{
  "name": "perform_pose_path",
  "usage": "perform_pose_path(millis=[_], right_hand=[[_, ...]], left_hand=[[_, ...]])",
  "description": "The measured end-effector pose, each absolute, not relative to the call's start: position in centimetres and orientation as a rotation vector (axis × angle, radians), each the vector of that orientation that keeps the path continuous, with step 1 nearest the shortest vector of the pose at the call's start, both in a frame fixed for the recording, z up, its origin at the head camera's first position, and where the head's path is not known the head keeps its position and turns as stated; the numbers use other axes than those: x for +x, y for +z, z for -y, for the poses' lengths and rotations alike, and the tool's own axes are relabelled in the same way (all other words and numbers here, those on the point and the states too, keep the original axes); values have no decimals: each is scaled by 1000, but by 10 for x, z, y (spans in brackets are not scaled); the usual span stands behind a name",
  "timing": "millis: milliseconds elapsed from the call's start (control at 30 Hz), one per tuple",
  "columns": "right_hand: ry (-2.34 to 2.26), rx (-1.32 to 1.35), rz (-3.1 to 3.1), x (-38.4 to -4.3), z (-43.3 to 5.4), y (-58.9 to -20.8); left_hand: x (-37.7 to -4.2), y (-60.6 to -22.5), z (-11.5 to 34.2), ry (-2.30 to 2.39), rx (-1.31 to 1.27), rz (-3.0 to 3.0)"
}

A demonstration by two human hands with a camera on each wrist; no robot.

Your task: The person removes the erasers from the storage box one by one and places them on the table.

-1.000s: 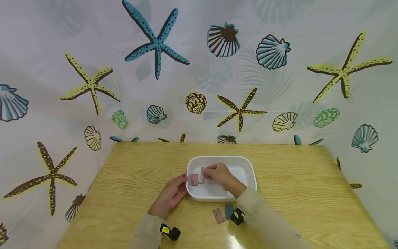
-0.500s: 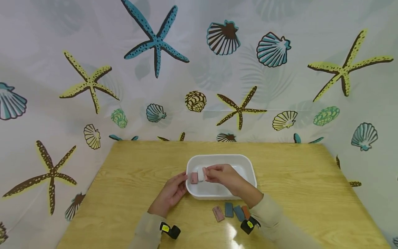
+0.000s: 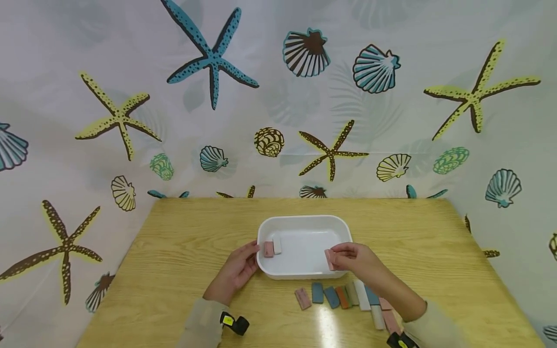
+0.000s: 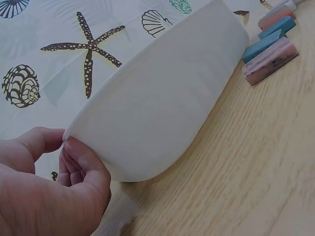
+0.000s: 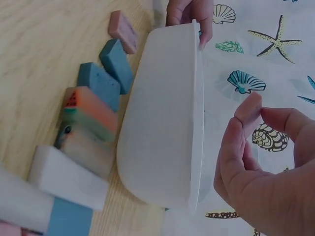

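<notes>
A white plastic basin [image 3: 304,276] stands on the table with a pink eraser [image 3: 269,249] and a white eraser [image 3: 277,245] lying side by side at its left end. My left hand [image 3: 237,268] pinches the basin's left rim between thumb and fingers, plain in the left wrist view. Over the basin's right front corner, my right hand [image 3: 359,261] holds another pink eraser [image 5: 249,109] between thumb and fingertips. In front of the basin lie several more erasers, among them a mottled pink one [image 3: 302,298], a blue one [image 3: 317,293] and a watermelon-patterned one [image 5: 88,112].
The erasers form a loose row along the basin's front side, bunching up beneath my right forearm, with a white block [image 3: 361,295] among them. Wood-grain table [image 3: 196,232] surrounds the basin. Behind it hangs a cloth [image 3: 270,63] printed with starfish and shells.
My right hand has moved from the basin's left end to its right front corner, carrying the pink eraser. More of the eraser row now shows. The left hand stays on the rim.
</notes>
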State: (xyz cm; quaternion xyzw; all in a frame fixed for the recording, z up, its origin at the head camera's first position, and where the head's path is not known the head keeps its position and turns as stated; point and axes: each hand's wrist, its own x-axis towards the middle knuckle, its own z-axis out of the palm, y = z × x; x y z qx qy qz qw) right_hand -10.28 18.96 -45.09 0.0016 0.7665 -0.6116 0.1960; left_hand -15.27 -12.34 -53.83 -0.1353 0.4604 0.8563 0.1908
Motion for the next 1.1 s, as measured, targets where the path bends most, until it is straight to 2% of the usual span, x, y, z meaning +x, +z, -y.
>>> perform_pose_path(millis=[367,867,1100], right_hand=[[-1512,113,-2348,-68,-220,-462],[-1182,291,-2654,-22,-223,-492],[-1080,280,-2736,-9,-217,-508]], left_hand=[[-154,-540,123,2410,-380,-1279],[-151,-538,124,2409,-403,-1268],[-151,-536,124,2408,-383,-1263]])
